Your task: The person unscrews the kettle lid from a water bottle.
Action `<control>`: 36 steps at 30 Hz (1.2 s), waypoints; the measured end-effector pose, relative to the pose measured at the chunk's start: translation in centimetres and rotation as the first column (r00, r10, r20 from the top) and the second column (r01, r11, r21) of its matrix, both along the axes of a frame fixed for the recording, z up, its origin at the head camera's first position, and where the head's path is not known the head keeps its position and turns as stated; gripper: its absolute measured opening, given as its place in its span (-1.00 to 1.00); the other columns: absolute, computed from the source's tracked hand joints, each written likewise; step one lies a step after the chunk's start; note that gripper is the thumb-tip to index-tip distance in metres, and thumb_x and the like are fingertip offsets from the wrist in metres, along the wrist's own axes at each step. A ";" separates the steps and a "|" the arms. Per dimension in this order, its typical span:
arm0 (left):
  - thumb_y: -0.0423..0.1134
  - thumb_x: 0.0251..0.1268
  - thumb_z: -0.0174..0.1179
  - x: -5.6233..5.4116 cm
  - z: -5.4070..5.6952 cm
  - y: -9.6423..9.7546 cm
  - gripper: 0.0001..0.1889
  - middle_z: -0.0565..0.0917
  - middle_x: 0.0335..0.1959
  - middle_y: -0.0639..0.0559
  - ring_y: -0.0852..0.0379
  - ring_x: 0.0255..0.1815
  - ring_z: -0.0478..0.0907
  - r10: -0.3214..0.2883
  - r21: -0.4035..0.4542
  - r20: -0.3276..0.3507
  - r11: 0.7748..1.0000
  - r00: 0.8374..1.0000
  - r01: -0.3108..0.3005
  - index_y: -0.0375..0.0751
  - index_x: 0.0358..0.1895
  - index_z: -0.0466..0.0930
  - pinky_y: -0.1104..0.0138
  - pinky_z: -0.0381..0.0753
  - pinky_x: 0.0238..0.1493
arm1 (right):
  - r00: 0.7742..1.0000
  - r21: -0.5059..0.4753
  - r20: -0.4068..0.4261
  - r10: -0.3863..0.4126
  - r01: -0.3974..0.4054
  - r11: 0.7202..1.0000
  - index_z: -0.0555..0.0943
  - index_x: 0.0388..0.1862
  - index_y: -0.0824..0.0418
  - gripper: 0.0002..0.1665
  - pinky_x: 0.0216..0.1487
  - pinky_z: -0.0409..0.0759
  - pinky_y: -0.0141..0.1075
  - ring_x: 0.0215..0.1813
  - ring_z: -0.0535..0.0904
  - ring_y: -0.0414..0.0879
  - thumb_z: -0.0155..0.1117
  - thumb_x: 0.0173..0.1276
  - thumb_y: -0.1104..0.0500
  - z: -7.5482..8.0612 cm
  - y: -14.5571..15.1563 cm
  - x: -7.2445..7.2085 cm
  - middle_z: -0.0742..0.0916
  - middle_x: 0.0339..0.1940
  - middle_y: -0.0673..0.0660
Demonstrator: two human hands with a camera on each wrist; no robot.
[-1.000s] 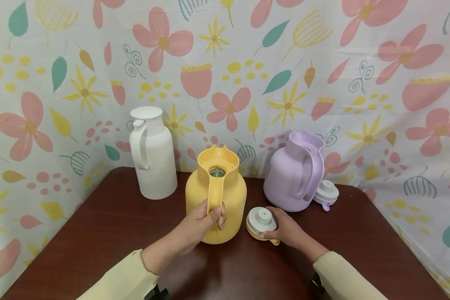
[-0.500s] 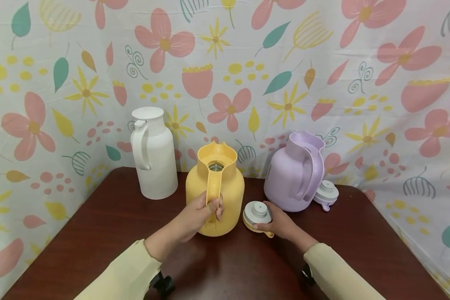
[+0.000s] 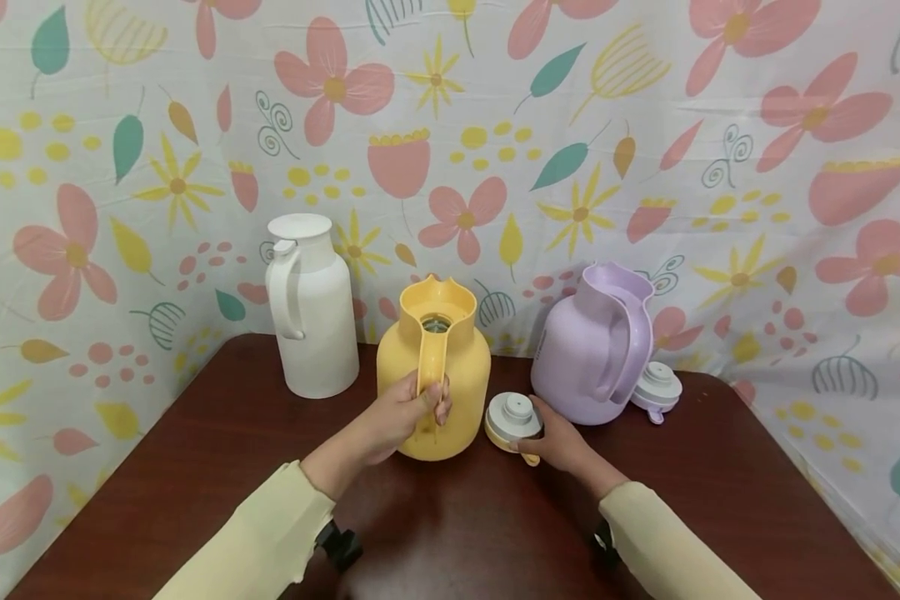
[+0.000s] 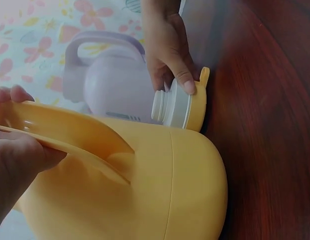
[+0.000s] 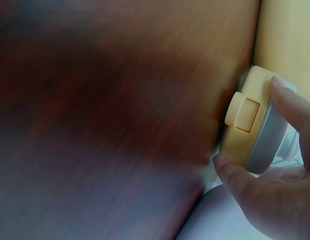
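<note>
To the left of the yellow jug [image 3: 465, 383] and a bit behind it, you have a tall white jug [image 3: 318, 329] with a flat white top. Next is your left grip [image 3: 393, 419], at the front of the yellow jug, with fingers and thumb curled round its yellow handle [image 3: 432, 360]. The yellow jug stands up on the brown counter [image 3: 435, 533]. Its handle points toward you, and you can see something shiny down its top hole. Just right of the yellow jug is the yellow lid [image 3: 504, 435], white side up and yellow side down. Your right grip [image 3: 567, 443] pinches it, thumb on the near side and fingers on the far side. Farther right of the yellow jug and a bit behind it, you have a purple jug [image 3: 570, 358]. Farthest right of the yellow jug is a purple lid [image 3: 658, 385], also white side up. Flowery cloth [image 3: 465, 108] hangs behind the yellow jug.
</note>
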State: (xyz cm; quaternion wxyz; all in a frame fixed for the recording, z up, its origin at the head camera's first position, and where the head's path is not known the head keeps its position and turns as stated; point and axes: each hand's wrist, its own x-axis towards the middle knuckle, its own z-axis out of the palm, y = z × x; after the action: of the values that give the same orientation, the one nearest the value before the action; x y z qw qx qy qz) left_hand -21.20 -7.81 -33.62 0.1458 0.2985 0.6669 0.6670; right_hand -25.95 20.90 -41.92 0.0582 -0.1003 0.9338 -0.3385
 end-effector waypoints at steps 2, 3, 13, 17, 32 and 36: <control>0.32 0.27 -0.05 -0.3 0.0 0.1 -0.52 0.42 -0.41 0.16 0.21 -0.27 0.40 -0.001 -0.001 0.005 1.000 1.000 0.001 -0.08 -0.30 0.33 0.38 0.42 0.00 | 1.000 0.010 -0.006 -0.019 0.020 1.000 0.06 0.58 0.51 0.17 0.50 0.34 0.22 0.54 0.31 0.42 0.52 0.25 0.06 0.0 -0.2 -0.4 0.34 0.53 0.55; 0.32 0.26 -0.05 -0.5 0.0 0.1 -0.51 0.42 -0.42 0.16 0.20 -0.27 0.39 -0.001 -0.001 0.007 1.000 1.000 0.001 -0.08 -0.31 0.33 0.37 0.42 0.00 | 1.000 0.010 -0.009 -0.025 0.025 1.000 0.06 0.58 0.52 0.16 0.51 0.33 0.22 0.54 0.30 0.43 0.51 0.26 0.06 0.0 -0.4 -0.6 0.33 0.53 0.56; 0.24 0.27 -0.01 -2.4 -0.1 0.7 -0.57 0.40 -0.45 0.15 0.17 -0.28 0.37 -0.019 0.033 0.057 0.999 0.998 0.017 -0.08 -0.24 0.30 0.34 0.41 -0.01 | 0.992 -0.109 0.022 -0.125 0.127 0.986 -0.07 0.60 0.54 0.17 0.59 0.20 0.23 0.60 0.17 0.45 0.44 0.30 0.15 -0.2 -1.8 -1.8 0.20 0.59 0.58; 0.26 0.20 0.00 -3.1 0.0 0.5 -0.55 0.39 -0.46 0.16 0.16 -0.29 0.36 -0.030 0.024 0.071 0.999 0.997 0.028 -0.07 -0.26 0.28 0.31 0.40 0.00 | 0.986 -0.149 0.048 -0.158 0.163 0.975 -0.13 0.61 0.54 0.19 0.61 0.17 0.22 0.62 0.12 0.44 0.43 0.30 0.17 -0.3 -2.2 -2.3 0.15 0.61 0.57; 0.27 0.22 -0.04 -5.3 0.1 -0.2 -0.57 0.38 -0.47 0.18 0.14 -0.28 0.33 -0.033 -0.003 0.073 0.999 0.997 0.033 -0.05 -0.29 0.28 0.24 0.34 -0.07 | 0.977 -0.261 -0.040 -0.211 0.194 0.946 0.28 0.38 0.51 -0.16 0.43 0.41 0.20 0.37 0.46 0.40 0.48 0.22 0.27 -0.7 -3.8 -4.1 0.53 0.31 0.50; 0.22 0.34 -0.12 -5.6 0.2 -0.1 -0.60 0.37 -0.46 0.16 0.10 -0.28 0.31 -0.009 -0.016 0.079 1.000 0.997 0.011 -0.06 -0.27 0.27 0.24 0.34 -0.07 | 0.975 -0.263 -0.023 -0.222 0.208 0.942 0.24 0.46 0.47 -0.11 0.47 0.38 0.20 0.43 0.42 0.39 0.46 0.26 0.25 -0.5 -3.8 -4.5 0.51 0.37 0.48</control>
State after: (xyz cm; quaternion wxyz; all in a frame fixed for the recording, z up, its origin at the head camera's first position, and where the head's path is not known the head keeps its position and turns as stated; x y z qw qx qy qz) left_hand -26.80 -7.92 -33.37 0.1777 0.2742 0.6646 0.6720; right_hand -30.43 17.06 -42.41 -0.0171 -0.0134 0.8881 -0.4592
